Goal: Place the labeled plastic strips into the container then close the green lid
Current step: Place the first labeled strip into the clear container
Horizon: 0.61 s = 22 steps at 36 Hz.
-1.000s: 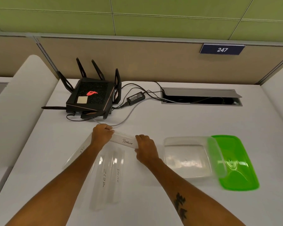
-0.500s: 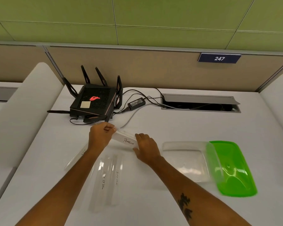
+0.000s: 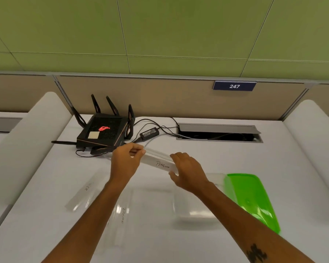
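Note:
A clear plastic strip labeled "PENGUIN" (image 3: 160, 161) hangs above the white desk, held at both ends. My left hand (image 3: 124, 160) pinches its far end and my right hand (image 3: 188, 170) grips its near end. The clear container (image 3: 194, 211) lies under my right forearm, partly hidden. Its green lid (image 3: 253, 198) lies open to the right, attached at the container's edge. More labeled strips rest on the desk: one at the left (image 3: 84, 194) and another under my left forearm (image 3: 123, 217).
A black router (image 3: 103, 132) with antennas stands at the back left, with a power brick (image 3: 149, 133) and cables beside it. A cable slot (image 3: 218, 132) opens at the back of the white desk (image 3: 235, 162). Padded dividers rise on both sides.
Both hands have lifted the PENGUIN strip off the desk and carried it a little to the right. The camera tilted upward, so the desk items sit lower in view.

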Available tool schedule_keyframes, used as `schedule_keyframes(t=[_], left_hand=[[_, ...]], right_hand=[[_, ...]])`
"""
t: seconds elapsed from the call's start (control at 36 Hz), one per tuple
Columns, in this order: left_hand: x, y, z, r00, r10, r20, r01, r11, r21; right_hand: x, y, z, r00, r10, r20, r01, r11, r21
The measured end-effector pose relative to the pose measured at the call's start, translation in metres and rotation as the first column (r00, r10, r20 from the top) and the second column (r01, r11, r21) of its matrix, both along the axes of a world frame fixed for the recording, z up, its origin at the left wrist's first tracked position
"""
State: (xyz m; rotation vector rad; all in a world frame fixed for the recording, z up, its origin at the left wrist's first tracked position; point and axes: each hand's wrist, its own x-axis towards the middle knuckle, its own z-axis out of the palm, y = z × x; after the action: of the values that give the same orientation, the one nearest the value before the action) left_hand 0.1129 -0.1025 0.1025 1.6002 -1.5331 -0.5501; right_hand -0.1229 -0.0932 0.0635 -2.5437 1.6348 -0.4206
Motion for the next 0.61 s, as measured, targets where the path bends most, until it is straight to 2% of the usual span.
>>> schedule_keyframes(t=[0.22, 0.44, 0.61], left_hand=[[-0.077, 0.03, -0.02, 0.993, -0.065, -0.098, 0.074, 0.993, 0.095], [-0.12, 0.068, -0.043, 0.98, -0.068, -0.187, 0.11, 0.967, 0.23], [-0.133, 0.086, -0.058, 0.987, -0.07, -0.146, 0.118, 0.928, 0.353]], right_hand=[[-0.081, 0.029, 0.0, 0.995, -0.044, -0.085, 0.05, 0.996, 0.078], [-0.122, 0.047, -0.018, 0.98, -0.032, -0.194, 0.071, 0.978, 0.197], [-0.133, 0.051, -0.036, 0.969, 0.008, -0.246, 0.06, 0.962, 0.265]])
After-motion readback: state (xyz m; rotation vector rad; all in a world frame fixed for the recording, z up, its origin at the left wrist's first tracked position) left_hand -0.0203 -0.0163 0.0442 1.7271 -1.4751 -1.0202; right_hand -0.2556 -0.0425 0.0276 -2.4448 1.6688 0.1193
